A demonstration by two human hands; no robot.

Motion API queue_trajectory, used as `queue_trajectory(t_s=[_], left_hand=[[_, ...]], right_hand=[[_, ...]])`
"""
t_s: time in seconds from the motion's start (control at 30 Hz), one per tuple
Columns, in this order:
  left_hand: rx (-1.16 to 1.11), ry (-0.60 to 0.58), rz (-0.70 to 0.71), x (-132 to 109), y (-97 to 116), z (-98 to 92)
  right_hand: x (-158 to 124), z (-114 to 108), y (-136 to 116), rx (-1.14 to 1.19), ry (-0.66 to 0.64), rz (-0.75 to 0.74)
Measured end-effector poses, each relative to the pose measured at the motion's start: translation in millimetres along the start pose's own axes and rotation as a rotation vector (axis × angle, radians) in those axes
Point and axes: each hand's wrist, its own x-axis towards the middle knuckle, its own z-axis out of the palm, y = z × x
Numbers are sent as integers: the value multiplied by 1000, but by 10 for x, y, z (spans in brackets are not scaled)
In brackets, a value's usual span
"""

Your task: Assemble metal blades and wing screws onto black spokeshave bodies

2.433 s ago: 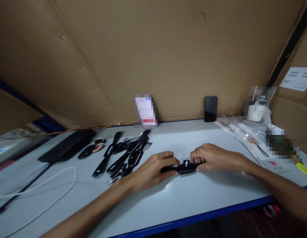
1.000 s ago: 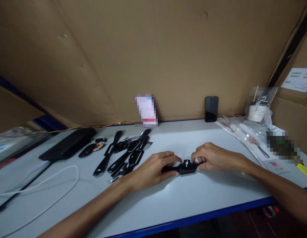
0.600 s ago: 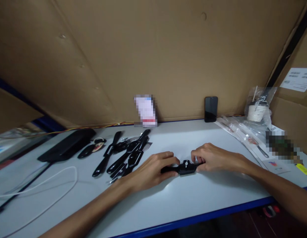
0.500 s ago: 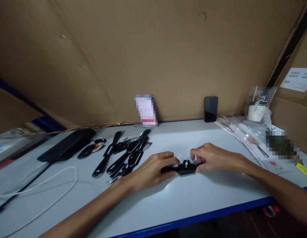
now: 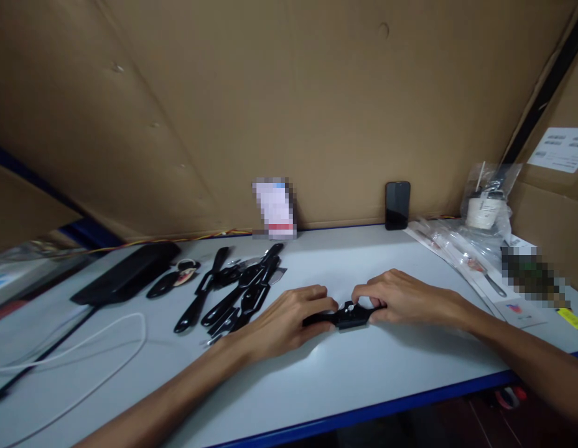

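Note:
A black spokeshave lies low over the white tabletop, its flat middle turned up with small silvery screws on it. Wrapped round its left handle are the fingers of my left hand. My right hand grips the other handle, with its bent index finger at the screws on the middle part. Both handles are partly hidden by my fingers. To the left of my left hand lies a loose pile of black spokeshaves.
Against the cardboard wall lean a dark phone and a blurred screen. Clear plastic packets and a bagged white cup stand at right. A black lamp-like device and a white cable occupy the left.
My right index finger has moved left and down onto the screws of the spokeshave. My left hand has stayed in place.

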Motion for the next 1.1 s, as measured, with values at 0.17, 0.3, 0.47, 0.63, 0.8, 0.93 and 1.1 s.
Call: queue_trajectory(t_s=[0.17,0.3,0.47,0.63,0.8,0.93,1.1], left_hand=[[1,4,10,-3,-8,1],[8,-5,1,-5,-22,5],[-2,-13,-3,-3,-22,1],[-9,-10,-14,-6,-27,4],[0,-11,-4,-10,-33,2],[2,0,0,-12,-36,6],[14,9,-4,-11,-31,8]], right_hand=[[-1,27,21,-24,16,-19],[-1,24,5,-32,10,-14],[2,7,-36,-79,-10,-30],[4,25,-34,-119,-37,-73],[2,58,-9,-97,-19,-87],[5,44,-42,-74,6,-63],[12,37,-64,-94,7,-34]])
